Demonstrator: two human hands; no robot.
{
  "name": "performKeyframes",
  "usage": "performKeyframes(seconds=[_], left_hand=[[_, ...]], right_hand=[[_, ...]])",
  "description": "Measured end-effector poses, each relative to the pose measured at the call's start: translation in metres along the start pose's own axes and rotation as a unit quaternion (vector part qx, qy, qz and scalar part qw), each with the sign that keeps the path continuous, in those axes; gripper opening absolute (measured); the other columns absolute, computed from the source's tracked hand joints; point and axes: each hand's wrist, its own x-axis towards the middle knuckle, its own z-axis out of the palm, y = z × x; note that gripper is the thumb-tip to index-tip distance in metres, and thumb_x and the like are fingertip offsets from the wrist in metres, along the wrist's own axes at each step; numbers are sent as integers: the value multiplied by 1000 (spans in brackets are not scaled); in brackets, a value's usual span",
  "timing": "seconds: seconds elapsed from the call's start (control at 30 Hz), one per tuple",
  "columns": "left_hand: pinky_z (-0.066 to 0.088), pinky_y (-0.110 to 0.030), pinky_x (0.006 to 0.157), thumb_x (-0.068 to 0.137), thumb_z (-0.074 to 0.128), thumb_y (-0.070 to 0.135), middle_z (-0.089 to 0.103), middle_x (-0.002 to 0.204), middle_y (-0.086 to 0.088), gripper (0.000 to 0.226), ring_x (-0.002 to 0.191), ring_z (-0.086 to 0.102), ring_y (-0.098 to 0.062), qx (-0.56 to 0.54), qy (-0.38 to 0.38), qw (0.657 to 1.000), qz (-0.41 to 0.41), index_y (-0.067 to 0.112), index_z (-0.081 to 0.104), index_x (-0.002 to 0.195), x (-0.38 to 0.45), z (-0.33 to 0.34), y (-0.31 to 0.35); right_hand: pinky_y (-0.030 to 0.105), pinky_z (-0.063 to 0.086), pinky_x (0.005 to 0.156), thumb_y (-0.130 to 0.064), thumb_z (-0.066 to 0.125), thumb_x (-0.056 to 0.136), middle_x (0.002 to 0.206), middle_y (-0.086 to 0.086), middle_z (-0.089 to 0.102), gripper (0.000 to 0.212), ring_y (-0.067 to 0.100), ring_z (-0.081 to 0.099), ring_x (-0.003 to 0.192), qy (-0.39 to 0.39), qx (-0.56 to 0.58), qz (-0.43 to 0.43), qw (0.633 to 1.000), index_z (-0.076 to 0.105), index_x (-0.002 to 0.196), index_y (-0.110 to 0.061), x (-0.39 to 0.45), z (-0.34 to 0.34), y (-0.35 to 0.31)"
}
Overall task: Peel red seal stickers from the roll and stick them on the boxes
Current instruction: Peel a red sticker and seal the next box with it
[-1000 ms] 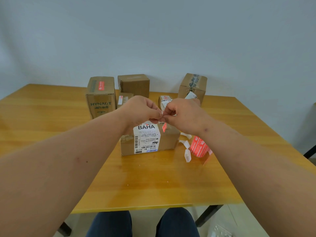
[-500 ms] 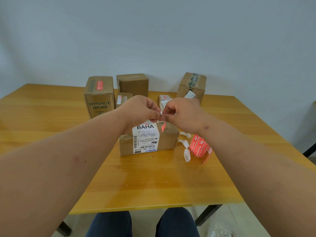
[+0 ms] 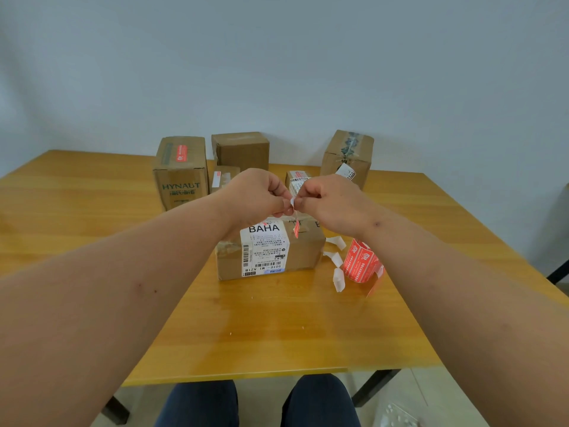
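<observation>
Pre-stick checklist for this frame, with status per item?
1. Sticker in hand: ok. Left hand and right hand both pinch the red seal sticker with its white backing.
2. Sticker fully off the backing: cannot tell; the fingers hide the join.
3. Target box within reach: ok. The BAHA box sits right under the hands.
4. BAHA box already sealed: cannot tell; the hands cover its top.
5. Roll at hand: ok. The sticker roll lies on the table right of that box.
6. Waste: not ok. Backing scraps lie loose beside the roll.
</observation>
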Motion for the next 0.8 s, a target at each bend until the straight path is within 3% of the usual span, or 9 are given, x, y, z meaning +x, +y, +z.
performKeyframes(seconds=[0.13, 0.2, 0.3, 0.47, 0.63, 0.8], left_hand=[[55, -30, 75, 85, 71, 10, 75, 82, -2, 3, 80, 69, -14, 7, 11, 1000, 7, 10, 74, 84, -2, -1, 2], [57, -42, 85, 82, 74, 13, 75, 86, -7, 3, 92, 70, -26, 18, 19, 1000, 2, 10, 75, 83, -3, -1, 4], [55, -50, 87, 80, 76, 14, 75, 88, -9, 4, 96, 69, -31, 30, 22, 999, -1, 11, 76, 83, -4, 0, 6], [55, -47, 87, 79, 77, 15, 75, 86, -7, 5, 94, 69, -28, 54, 26, 998, 4, 12, 76, 82, -5, 2, 8], [55, -36, 81, 78, 77, 15, 74, 81, -1, 5, 93, 68, -25, 58, 24, 998, 4, 12, 76, 82, -4, 3, 10], [56, -40, 80, 78, 78, 15, 74, 84, -8, 5, 80, 65, -21, 56, 26, 998, 0, 12, 75, 80, -3, 4, 10]], right_hand=[[36, 37, 71, -31, 56, 93, 61, -14, 48, 35, 5, 43, 61, 11, 24, 5, 1000, 49, 58, -26, 0, 0, -1], [38, 40, 70, -30, 57, 92, 60, -13, 49, 34, 6, 44, 61, 15, 23, 11, 1000, 52, 59, -24, 0, 1, -3], [41, 46, 74, -27, 56, 90, 63, -11, 54, 26, 9, 48, 65, 14, 17, 20, 1000, 61, 66, -18, 0, 1, -5], [42, 50, 74, -25, 56, 87, 77, 7, 67, 26, 15, 53, 67, 21, 32, 36, 999, 70, 82, -3, 0, 2, -5], [33, 39, 62, -24, 57, 86, 64, -4, 55, 26, 11, 45, 59, 18, 56, 44, 997, 71, 85, -2, -2, 2, -2], [36, 43, 62, -23, 57, 86, 93, 20, 68, 28, 23, 53, 68, 24, 106, 51, 993, 71, 84, 1, -2, 3, 3]])
